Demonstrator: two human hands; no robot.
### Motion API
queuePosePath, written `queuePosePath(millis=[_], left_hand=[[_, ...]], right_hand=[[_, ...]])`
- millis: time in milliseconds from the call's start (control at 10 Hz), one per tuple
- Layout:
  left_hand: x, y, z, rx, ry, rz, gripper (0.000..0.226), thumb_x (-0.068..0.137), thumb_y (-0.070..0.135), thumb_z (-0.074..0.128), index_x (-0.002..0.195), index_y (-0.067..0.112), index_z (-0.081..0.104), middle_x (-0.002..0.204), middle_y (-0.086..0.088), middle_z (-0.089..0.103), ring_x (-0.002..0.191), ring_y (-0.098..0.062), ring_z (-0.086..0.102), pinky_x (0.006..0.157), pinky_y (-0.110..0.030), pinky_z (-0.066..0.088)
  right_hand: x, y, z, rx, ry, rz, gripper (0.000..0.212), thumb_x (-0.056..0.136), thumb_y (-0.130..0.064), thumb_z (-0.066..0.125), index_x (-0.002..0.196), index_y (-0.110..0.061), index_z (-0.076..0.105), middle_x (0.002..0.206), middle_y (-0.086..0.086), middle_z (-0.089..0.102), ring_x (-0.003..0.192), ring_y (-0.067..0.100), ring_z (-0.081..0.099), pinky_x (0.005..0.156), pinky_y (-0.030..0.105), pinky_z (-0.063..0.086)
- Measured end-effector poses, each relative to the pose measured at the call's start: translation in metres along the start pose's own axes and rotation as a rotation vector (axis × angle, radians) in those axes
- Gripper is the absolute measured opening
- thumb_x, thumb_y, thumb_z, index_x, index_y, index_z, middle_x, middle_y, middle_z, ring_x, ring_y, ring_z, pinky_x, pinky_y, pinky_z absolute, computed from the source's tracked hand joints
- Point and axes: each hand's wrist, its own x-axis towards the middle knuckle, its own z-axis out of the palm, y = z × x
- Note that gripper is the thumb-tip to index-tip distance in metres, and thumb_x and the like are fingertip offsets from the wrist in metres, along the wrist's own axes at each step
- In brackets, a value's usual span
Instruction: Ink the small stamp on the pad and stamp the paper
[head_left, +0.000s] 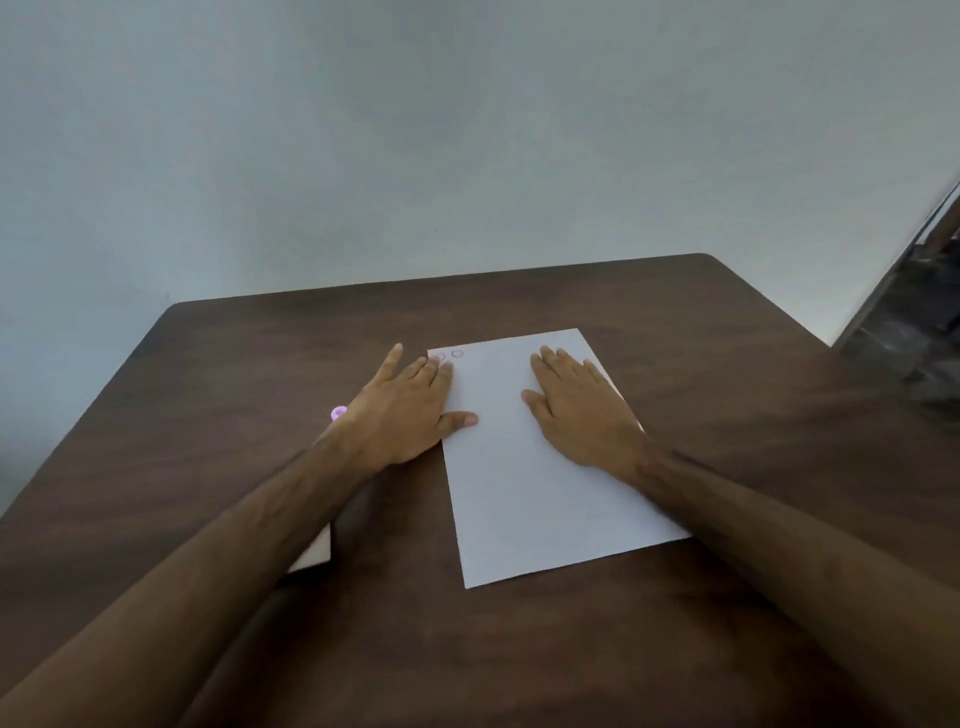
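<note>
A white sheet of paper (524, 488) lies on the brown wooden table (260, 395), with two faint round stamp marks (450, 355) at its far left corner. My left hand (405, 410) rests flat with fingers spread, half on the paper's left edge and half on the table. My right hand (576, 410) lies flat and spread on the paper's upper right part. A small pink object (338, 413), possibly the stamp, peeks out just left of my left wrist. A pale flat thing (314, 556) shows under my left forearm; I cannot tell if it is the pad.
A plain pale wall stands behind the table's far edge (441, 278). At the far right a dark piece of furniture or a stair (914, 312) sits beyond the table corner. Bare tabletop stretches left of and in front of the paper.
</note>
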Motion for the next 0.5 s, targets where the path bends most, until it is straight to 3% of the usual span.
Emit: queuePosePath(millis=[200,400,500], left_hand=[[0.001,0.002,-0.006,-0.145,-0.057,-0.067,0.078,0.103,0.06,0.019,0.156,0.002,0.02,0.168,-0.019,0.016,0.157,-0.03,0.014,0.127,-0.05,0.0],[-0.014,0.002,-0.027,-0.2,-0.225,-0.06,0.084,0.102,0.059,0.032,0.161,0.006,0.005,0.17,-0.016,0.004,0.158,-0.029,0.005,0.124,-0.05,-0.006],[-0.018,0.001,-0.038,-0.19,-0.237,-0.071,0.082,0.103,0.057,0.033,0.161,0.007,0.004,0.17,-0.015,0.003,0.158,-0.028,0.004,0.124,-0.052,-0.005]], right_hand=[[0.003,-0.01,-0.011,-0.009,-0.081,0.07,0.064,0.104,-0.046,0.022,0.157,-0.012,0.014,0.166,0.007,0.013,0.153,0.024,0.009,0.124,0.043,0.006],[0.001,-0.022,-0.043,0.002,-0.296,0.129,0.072,0.102,-0.053,0.023,0.157,-0.011,0.004,0.167,0.008,0.001,0.154,0.026,0.0,0.124,0.044,0.004],[0.005,-0.02,-0.057,0.0,-0.327,0.078,0.076,0.101,-0.056,0.025,0.157,-0.01,0.002,0.167,0.009,-0.001,0.153,0.027,-0.001,0.124,0.042,0.002]])
